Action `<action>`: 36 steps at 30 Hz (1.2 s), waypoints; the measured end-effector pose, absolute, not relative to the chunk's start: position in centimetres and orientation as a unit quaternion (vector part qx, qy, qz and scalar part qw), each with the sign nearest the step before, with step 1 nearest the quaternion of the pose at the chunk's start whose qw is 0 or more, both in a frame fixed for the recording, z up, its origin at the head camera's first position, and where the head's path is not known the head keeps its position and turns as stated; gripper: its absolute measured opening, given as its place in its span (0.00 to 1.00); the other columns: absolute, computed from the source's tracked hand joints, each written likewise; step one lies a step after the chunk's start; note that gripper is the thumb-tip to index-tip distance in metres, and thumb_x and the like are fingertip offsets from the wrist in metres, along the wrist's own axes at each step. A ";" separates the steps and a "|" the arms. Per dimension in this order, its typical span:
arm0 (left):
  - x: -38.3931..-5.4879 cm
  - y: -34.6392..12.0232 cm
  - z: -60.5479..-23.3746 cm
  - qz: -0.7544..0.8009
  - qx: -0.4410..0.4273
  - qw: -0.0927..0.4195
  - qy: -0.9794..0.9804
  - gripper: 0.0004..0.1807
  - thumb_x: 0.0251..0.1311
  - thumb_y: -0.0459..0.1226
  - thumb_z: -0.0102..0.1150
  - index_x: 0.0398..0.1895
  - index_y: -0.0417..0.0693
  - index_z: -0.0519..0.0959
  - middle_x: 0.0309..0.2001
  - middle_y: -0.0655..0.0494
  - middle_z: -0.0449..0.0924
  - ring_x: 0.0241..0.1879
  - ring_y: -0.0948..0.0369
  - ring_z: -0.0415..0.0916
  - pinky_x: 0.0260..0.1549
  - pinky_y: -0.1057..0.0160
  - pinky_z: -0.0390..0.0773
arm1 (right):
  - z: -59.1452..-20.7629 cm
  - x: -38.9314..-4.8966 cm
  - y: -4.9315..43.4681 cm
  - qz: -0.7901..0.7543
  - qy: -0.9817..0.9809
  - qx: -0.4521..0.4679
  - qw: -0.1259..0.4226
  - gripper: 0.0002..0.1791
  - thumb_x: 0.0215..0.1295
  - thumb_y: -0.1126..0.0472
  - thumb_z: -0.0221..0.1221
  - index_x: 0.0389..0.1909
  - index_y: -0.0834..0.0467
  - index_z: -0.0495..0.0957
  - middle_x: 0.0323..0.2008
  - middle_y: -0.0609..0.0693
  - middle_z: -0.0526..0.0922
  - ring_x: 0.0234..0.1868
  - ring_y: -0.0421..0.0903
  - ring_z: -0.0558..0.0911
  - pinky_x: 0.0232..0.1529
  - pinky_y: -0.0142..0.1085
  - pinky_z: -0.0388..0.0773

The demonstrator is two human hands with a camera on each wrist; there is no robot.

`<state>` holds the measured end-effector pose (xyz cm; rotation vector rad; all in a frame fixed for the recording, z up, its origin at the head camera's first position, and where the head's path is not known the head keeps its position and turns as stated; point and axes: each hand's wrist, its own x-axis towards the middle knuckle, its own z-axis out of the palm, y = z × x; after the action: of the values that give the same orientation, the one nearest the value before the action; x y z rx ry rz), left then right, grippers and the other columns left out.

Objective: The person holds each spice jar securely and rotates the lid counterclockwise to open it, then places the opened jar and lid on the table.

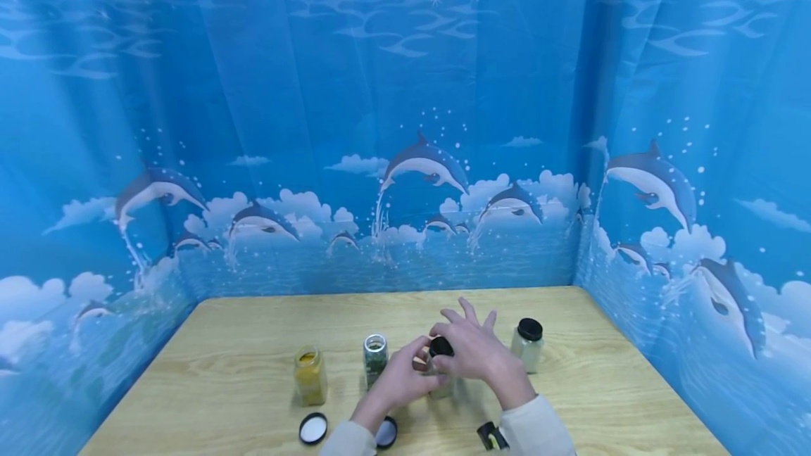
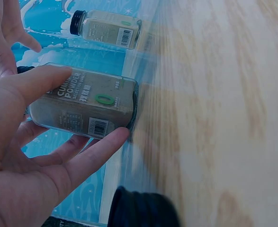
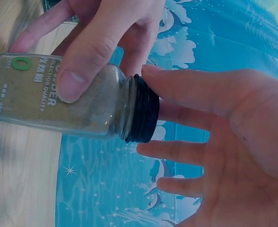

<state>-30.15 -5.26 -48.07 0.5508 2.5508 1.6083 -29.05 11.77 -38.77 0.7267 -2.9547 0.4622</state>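
My left hand (image 1: 405, 377) holds a square glass jar of cumin powder (image 2: 84, 104) around its body, thumb across the printed label. In the right wrist view, the left thumb lies along the front face of the jar. The jar's black screw lid (image 3: 146, 111) sits on its neck. My right hand (image 1: 476, 352) pinches that lid between thumb and index finger, its other fingers spread out. Both hands meet over the jar at the middle of the table in the head view.
To the left stand two uncapped jars, one with yellow powder (image 1: 310, 380) and one with green flakes (image 1: 375, 361). Two round lids (image 1: 313, 428) (image 1: 386, 433) lie nearer. A jar with a black lid (image 1: 528, 345) stands right, and a small dark object (image 1: 491, 435) lies by the right sleeve.
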 end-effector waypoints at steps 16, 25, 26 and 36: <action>-29.8 -5.1 -47.9 0.520 0.180 0.030 0.834 0.21 0.55 0.40 0.76 0.51 0.58 0.79 0.52 0.46 0.84 0.50 0.49 0.84 0.48 0.47 0.87 | -38.9 -29.2 12.0 0.134 -0.967 0.208 0.060 0.26 0.54 0.38 0.73 0.45 0.54 0.85 0.69 0.62 0.76 0.78 0.73 0.57 0.63 0.88 0.45; -29.8 -5.2 -47.9 0.519 0.184 0.027 0.834 0.21 0.54 0.40 0.76 0.50 0.57 0.79 0.48 0.49 0.84 0.49 0.51 0.84 0.47 0.49 0.87 | -39.2 -29.3 11.8 0.135 -0.965 0.215 0.062 0.19 0.55 0.44 0.75 0.42 0.52 0.86 0.68 0.61 0.77 0.78 0.72 0.58 0.62 0.88 0.45; -29.8 -5.2 -47.9 0.519 0.186 0.025 0.834 0.21 0.54 0.40 0.77 0.50 0.57 0.80 0.48 0.49 0.84 0.49 0.51 0.84 0.47 0.49 0.87 | -39.1 -29.3 11.8 0.134 -0.965 0.217 0.060 0.19 0.56 0.45 0.75 0.42 0.51 0.86 0.68 0.61 0.76 0.78 0.72 0.58 0.62 0.88 0.45; -29.8 -5.3 -47.9 0.512 0.182 0.021 0.839 0.25 0.53 0.43 0.77 0.55 0.57 0.79 0.47 0.50 0.83 0.49 0.53 0.83 0.48 0.49 0.87 | -38.9 -29.2 11.7 0.133 -0.964 0.231 0.027 0.17 0.59 0.56 0.73 0.49 0.49 0.85 0.70 0.58 0.74 0.80 0.70 0.55 0.63 0.88 0.43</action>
<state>-29.83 -5.25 -47.86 0.5636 2.6013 1.5872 -29.20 11.67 -38.88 0.7120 -2.9753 0.4095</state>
